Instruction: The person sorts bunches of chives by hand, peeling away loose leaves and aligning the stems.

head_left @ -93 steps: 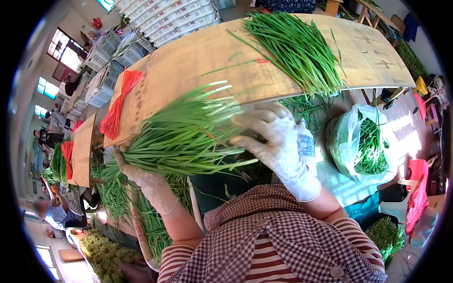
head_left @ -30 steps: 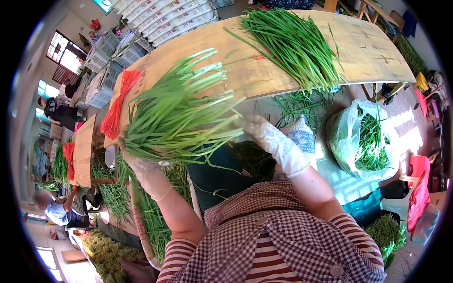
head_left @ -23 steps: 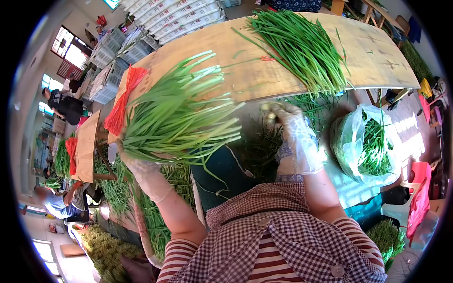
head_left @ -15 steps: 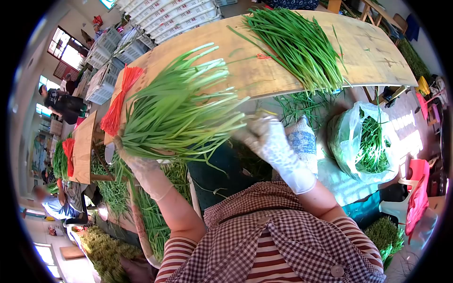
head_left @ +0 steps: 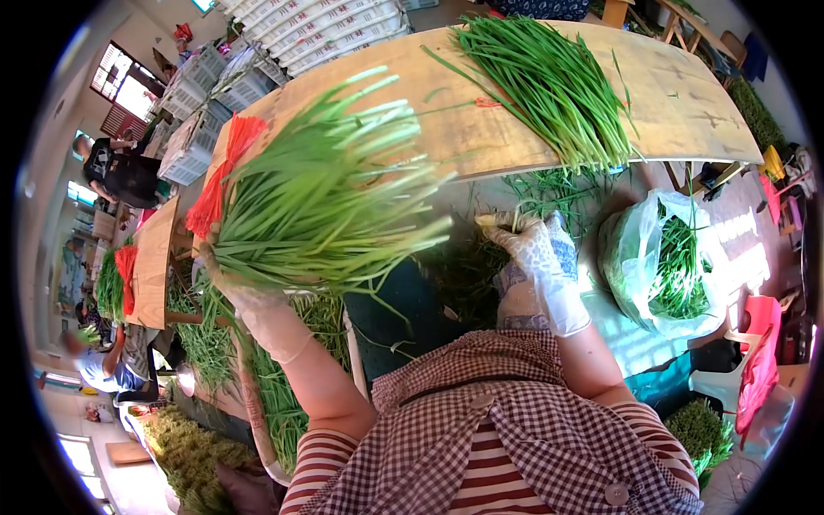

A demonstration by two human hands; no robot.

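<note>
My left hand (head_left: 249, 296), in a thin translucent glove, is closed around the leafy end of a large bunch of garlic chives (head_left: 318, 206). The bunch lies over the table edge, its pale stem ends fanned out to the right and blurred by motion. My right hand (head_left: 528, 245), in a patterned white glove under a clear one, is over the floor beyond my lap, apart from the bunch. Its fingers are pinched together, with yellowish tips; what lies between them is too small to make out. A second pile of garlic chives (head_left: 549, 94) rests on the wooden table (head_left: 412, 77).
Red ties (head_left: 227, 176) hang at the table's left end. A clear plastic bag (head_left: 618, 257) of greens stands on the floor to the right, near a chair with red cloth (head_left: 760, 343). White crates (head_left: 326, 34) are stacked behind. Other people are at the left.
My right hand has drawn away from the stem ends, to the right. My left hand, still gripping the bunch, has shifted slightly left; the stems are more blurred.
</note>
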